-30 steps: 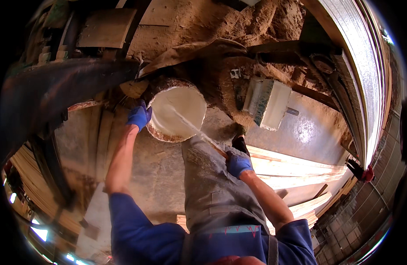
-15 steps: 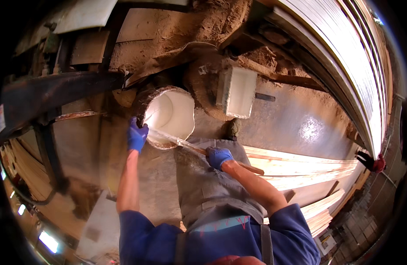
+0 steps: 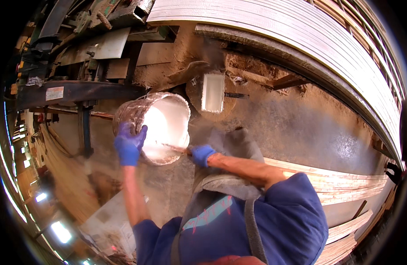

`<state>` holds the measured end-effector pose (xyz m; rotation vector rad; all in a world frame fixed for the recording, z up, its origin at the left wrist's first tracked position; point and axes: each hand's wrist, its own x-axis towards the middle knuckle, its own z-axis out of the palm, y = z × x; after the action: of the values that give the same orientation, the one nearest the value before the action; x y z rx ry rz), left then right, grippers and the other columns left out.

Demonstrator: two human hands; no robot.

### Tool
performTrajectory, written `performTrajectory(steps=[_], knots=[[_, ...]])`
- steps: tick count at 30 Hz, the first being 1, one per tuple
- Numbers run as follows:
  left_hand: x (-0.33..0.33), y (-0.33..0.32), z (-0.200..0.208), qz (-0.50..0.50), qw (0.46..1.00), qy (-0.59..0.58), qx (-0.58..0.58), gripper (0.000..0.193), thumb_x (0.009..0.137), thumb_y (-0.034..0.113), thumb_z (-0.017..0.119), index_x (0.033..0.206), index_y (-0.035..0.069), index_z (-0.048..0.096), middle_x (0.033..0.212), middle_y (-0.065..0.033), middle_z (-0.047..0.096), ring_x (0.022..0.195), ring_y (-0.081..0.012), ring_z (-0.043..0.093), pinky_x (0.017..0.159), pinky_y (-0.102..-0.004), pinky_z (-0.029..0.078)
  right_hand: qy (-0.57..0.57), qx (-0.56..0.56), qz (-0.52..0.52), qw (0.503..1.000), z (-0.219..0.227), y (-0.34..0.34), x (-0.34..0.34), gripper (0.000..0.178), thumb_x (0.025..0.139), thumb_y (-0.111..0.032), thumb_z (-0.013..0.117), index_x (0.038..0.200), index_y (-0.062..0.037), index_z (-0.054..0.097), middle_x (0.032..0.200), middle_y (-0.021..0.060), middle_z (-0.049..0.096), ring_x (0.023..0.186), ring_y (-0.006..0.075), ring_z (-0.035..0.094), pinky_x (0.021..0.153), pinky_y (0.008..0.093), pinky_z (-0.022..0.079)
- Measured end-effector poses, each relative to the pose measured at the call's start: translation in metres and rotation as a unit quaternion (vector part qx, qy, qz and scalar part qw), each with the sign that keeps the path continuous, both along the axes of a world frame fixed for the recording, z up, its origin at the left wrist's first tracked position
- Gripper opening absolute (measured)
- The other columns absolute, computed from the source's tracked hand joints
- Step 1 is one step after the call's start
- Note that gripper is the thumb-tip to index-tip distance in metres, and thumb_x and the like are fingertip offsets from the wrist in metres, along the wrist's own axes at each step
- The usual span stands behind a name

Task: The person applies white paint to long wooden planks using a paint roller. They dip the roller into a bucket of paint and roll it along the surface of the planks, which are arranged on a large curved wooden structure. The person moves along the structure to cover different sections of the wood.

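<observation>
Nearest: dark blue shirt [image 3: 278, 212], forearms reaching up from it, 2 hands in blue gloves.

Left hand [image 3: 130, 143] grips the bucket [image 3: 126, 108] at its near left side, thumb by the rim. Right hand [image 3: 202, 155] is closed around a stick [image 3: 179, 149], just right of the bucket's near rim.

Bucket sits between and just beyond the 2 hands, tilted, mouth turned toward the right-hand side. Wall crusted outside, white inside. Stick runs through the mouth; can't tell if its tip touches the inside. Bucket's underside support not visible.

Further out: 1 white rectangular tub [image 3: 213, 93], near the bucket but apart, to its right. Dark metal beam [image 3: 102, 92] behind left. Pale planks [image 3: 331, 181] out right. Farthest: long stack of white boards [image 3: 274, 20].
</observation>
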<state>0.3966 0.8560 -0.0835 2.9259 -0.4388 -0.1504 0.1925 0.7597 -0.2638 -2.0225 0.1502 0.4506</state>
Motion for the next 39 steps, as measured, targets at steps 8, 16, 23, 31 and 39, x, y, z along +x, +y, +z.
performTrajectory(steps=[8,16,23,31,39], knots=[[-0.077,-0.083,0.025,-0.006,0.99,-0.033,0.134,0.07,0.069,0.047,0.074,0.12,0.004,0.055,0.118,-0.0255,0.058,0.106,-0.0392,0.059,0.088,-0.0425,0.049,-0.026,0.029,-0.033,0.999,0.034,-0.058,-0.042,0.034,0.088,-0.031,0.051,0.106,-0.0038,0.059,0.093,0.0225,0.065,0.089,0.0388,0.062,0.078,0.0464,0.048],[-0.148,-0.171,0.018,-0.095,0.987,-0.093,0.09,0.064,0.069,0.044,0.073,0.113,0.001,0.054,0.114,-0.0273,0.058,0.103,-0.0409,0.059,0.085,-0.0457,0.049,-0.078,0.034,-0.06,0.995,0.026,-0.139,-0.082,0.025,0.088,-0.029,0.052,0.091,-0.0047,0.057,0.078,0.0215,0.064,0.075,0.0419,0.062,0.068,0.0495,0.047],[-0.179,-0.211,0.027,-0.103,0.988,-0.068,0.092,0.065,0.068,0.043,0.077,0.114,0.002,0.056,0.111,-0.0229,0.06,0.102,-0.0393,0.059,0.084,-0.044,0.049,-0.053,0.07,-0.032,0.996,0.04,-0.188,-0.102,0.029,0.088,-0.031,0.053,0.1,-0.0041,0.055,0.088,0.0221,0.065,0.084,0.0392,0.062,0.074,0.0477,0.047],[-0.2,-0.244,0.029,-0.067,0.99,-0.092,0.085,0.064,0.067,0.043,0.078,0.111,0.0,0.057,0.111,-0.0232,0.059,0.101,-0.0392,0.059,0.085,-0.0438,0.047,-0.077,0.066,-0.032,0.994,0.044,-0.208,-0.116,0.028,0.087,-0.03,0.053,0.099,-0.0051,0.057,0.087,0.0217,0.065,0.084,0.0395,0.062,0.074,0.0476,0.047],[-0.2,-0.267,0.031,-0.078,0.989,-0.11,0.062,0.061,0.068,0.042,0.077,0.105,-0.002,0.055,0.103,-0.0256,0.059,0.095,-0.0415,0.06,0.081,-0.046,0.048,-0.079,0.081,-0.031,0.993,0.046,-0.229,-0.114,0.029,0.088,-0.031,0.053,0.099,-0.0039,0.057,0.087,0.0226,0.064,0.084,0.0405,0.061,0.074,0.0474,0.047]])
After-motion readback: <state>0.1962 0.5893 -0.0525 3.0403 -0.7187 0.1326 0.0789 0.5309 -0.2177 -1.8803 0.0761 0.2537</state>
